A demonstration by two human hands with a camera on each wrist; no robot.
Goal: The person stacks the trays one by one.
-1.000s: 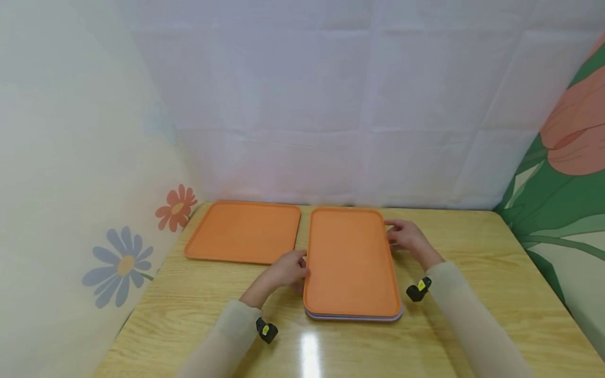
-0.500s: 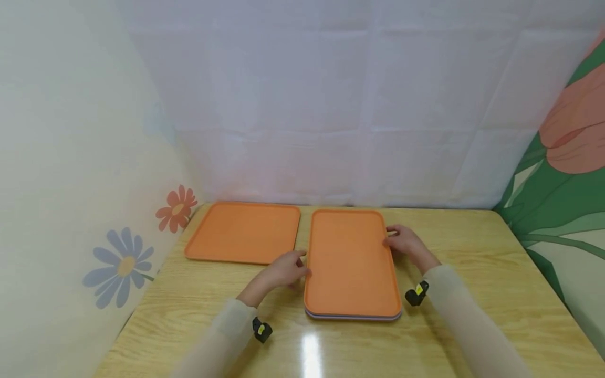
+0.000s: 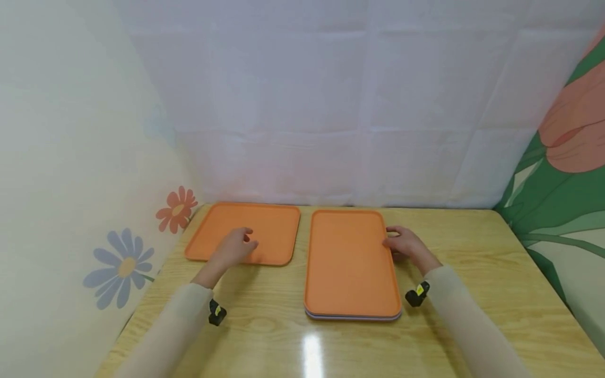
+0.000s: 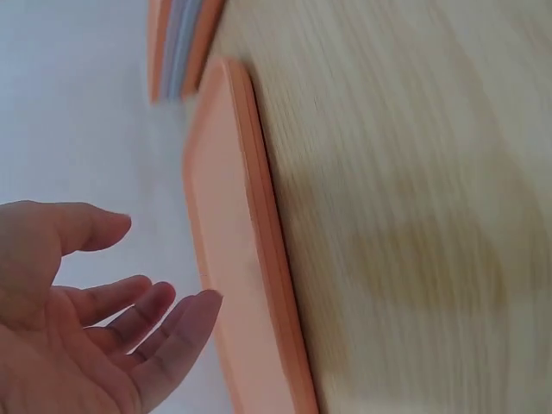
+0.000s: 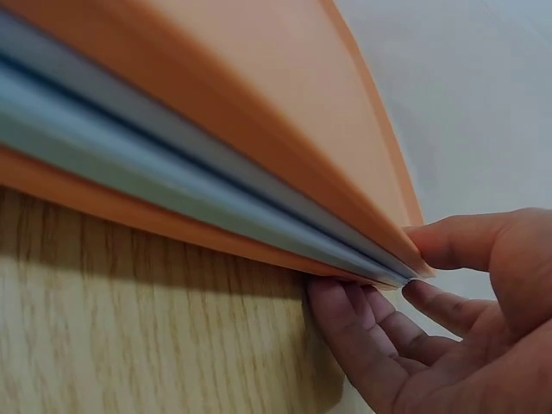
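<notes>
A stack of trays point(image 3: 352, 262) stands lengthwise in the middle of the table. Its top tray is orange, and the right wrist view shows blue-grey, pale green and orange rims below it. With my right hand point(image 3: 407, 244) I pinch the stack's right side, thumb on the top tray's rim and other fingertips along the side and lower edge. Farther left, a separate orange tray point(image 3: 271, 226) lies crosswise. My left hand point(image 3: 233, 248) overlaps that tray in the head view, fingers point(image 4: 185, 332) loosely bent and holding nothing.
The wooden table point(image 3: 264, 325) meets a white cloth backdrop point(image 3: 293, 105) at the rear. A flower-painted wall point(image 3: 94, 157) borders the left, and a panel with a large painted flower point(image 3: 576, 142) the right. A strip of table separates the lone tray from the stack.
My left hand has left the stack's left side and moved left to the lone tray. My right thumb has come onto the stack's rim. The trays have barely moved.
</notes>
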